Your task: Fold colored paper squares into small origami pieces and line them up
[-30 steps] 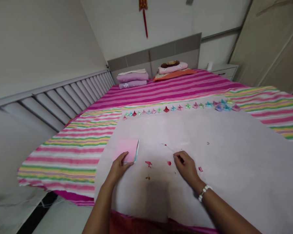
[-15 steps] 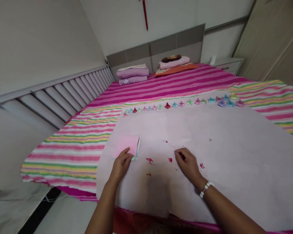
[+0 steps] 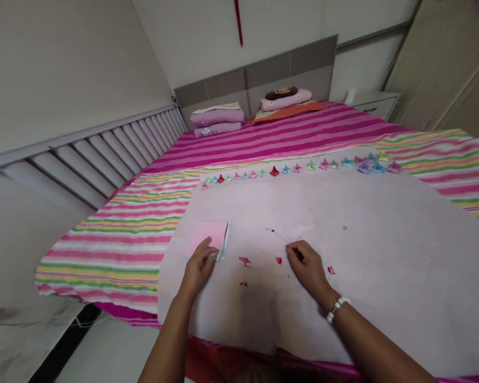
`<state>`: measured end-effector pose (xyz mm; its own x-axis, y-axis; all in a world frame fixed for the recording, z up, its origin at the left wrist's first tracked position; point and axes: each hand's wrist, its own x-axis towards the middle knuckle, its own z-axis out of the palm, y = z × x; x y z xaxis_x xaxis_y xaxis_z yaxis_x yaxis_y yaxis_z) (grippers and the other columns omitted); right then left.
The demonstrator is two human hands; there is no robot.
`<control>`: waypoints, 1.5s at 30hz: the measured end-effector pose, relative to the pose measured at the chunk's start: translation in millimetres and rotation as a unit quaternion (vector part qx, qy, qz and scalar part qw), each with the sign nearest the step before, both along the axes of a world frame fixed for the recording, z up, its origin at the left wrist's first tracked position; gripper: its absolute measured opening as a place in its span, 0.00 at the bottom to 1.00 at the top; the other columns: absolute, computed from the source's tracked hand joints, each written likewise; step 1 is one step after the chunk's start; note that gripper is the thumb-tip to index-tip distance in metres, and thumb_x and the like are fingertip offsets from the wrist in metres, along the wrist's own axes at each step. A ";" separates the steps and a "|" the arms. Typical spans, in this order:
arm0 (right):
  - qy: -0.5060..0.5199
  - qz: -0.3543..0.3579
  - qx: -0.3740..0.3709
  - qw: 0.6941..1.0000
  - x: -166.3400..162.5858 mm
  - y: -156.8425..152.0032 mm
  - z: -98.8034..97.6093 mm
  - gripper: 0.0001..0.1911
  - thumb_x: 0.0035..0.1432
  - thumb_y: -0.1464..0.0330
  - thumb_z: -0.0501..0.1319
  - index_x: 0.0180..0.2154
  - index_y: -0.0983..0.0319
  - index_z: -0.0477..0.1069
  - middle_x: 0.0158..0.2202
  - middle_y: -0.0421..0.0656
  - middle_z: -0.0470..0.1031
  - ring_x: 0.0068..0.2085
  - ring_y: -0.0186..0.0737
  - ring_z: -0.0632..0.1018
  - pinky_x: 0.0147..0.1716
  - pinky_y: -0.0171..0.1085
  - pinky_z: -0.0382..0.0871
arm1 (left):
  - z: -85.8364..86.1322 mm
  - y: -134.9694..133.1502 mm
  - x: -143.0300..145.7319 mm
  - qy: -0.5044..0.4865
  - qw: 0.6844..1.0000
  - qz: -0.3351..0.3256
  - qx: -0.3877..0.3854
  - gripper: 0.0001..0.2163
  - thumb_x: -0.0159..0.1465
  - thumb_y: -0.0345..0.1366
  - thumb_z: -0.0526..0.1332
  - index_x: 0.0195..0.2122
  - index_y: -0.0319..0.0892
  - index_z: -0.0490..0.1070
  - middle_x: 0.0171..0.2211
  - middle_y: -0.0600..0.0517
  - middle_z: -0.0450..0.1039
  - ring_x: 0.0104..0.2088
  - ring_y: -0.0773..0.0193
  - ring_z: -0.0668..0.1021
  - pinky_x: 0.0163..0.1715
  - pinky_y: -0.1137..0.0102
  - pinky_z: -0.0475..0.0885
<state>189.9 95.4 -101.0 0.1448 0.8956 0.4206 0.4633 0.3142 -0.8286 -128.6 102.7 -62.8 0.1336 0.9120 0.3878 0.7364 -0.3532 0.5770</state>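
Note:
My left hand (image 3: 197,268) rests on the near edge of a stack of pink square papers (image 3: 208,236), fingers stretched over it. My right hand (image 3: 306,265) lies on the pale pink sheet (image 3: 343,213) with fingers curled in a pinch; what they hold is too small to see. Small red paper scraps (image 3: 244,261) lie between and beside the hands. A row of several small folded paper shapes (image 3: 295,169) in many colours lines the sheet's far edge.
The sheet lies on a bed with a pink, green and yellow striped cover (image 3: 120,239). Folded purple blankets (image 3: 217,118) and a pillow pile (image 3: 287,103) sit at the headboard. A slatted rail (image 3: 104,154) runs along the left; a nightstand (image 3: 373,101) stands far right.
The view shifted slightly downward across the frames. My left hand slid a little forward onto the paper stack. My right hand stayed almost still.

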 end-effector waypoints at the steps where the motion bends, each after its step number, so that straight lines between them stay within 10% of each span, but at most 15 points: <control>1: -0.001 0.000 0.000 1.000 0.0 -0.2 0.5 0.08 0.60 0.67 0.56 0.30 0.60 0.69 0.28 0.41 0.70 0.30 0.39 0.71 0.30 0.37 0.65 | 1.8 -0.9 0.4 0.004 1.000 -0.002 -0.011 0.09 0.60 0.34 0.59 0.42 0.44 0.73 0.59 0.43 0.65 0.60 0.55 0.67 0.56 0.59 0.66; 15: -0.005 -0.001 0.000 1.000 0.2 -0.5 1.7 0.08 0.59 0.66 0.56 0.30 0.60 0.70 0.28 0.42 0.71 0.30 0.40 0.72 0.30 0.37 0.65 | 3.1 1.7 -1.9 -0.051 0.995 0.025 -0.084 0.24 0.58 0.37 0.62 0.57 0.45 0.63 0.59 0.43 0.66 0.54 0.54 0.74 0.51 0.59 0.71; 22: -0.005 -0.003 -0.003 1.000 0.1 -1.2 2.9 0.07 0.59 0.67 0.56 0.30 0.60 0.70 0.28 0.41 0.70 0.29 0.39 0.71 0.29 0.37 0.65 | 2.2 5.6 -0.6 -0.029 0.999 0.017 -0.018 0.11 0.63 0.35 0.55 0.40 0.45 0.76 0.51 0.47 0.74 0.54 0.57 0.73 0.57 0.57 0.66; 34: -0.004 -0.001 -0.001 1.000 0.5 -0.5 2.5 0.08 0.59 0.66 0.56 0.29 0.60 0.70 0.28 0.42 0.70 0.29 0.40 0.71 0.30 0.38 0.66 | -3.7 4.3 7.0 -0.050 0.995 0.072 0.048 0.09 0.64 0.33 0.52 0.38 0.42 0.71 0.53 0.42 0.70 0.57 0.56 0.70 0.54 0.57 0.67; 41: -0.006 -0.004 0.000 1.000 0.3 -0.9 2.6 0.08 0.59 0.66 0.56 0.30 0.60 0.70 0.28 0.42 0.70 0.29 0.40 0.71 0.29 0.37 0.65 | -0.9 1.5 9.6 -0.039 0.993 0.099 0.042 0.09 0.62 0.30 0.51 0.36 0.42 0.70 0.60 0.42 0.62 0.62 0.55 0.64 0.53 0.61 0.67; 45: -0.007 -0.009 0.005 1.000 0.4 -0.6 2.1 0.08 0.59 0.65 0.56 0.30 0.60 0.70 0.28 0.42 0.70 0.29 0.40 0.71 0.29 0.37 0.66 | -4.4 6.1 4.7 -0.017 0.998 0.054 -0.031 0.12 0.58 0.27 0.51 0.31 0.44 0.74 0.52 0.48 0.73 0.53 0.58 0.74 0.54 0.59 0.67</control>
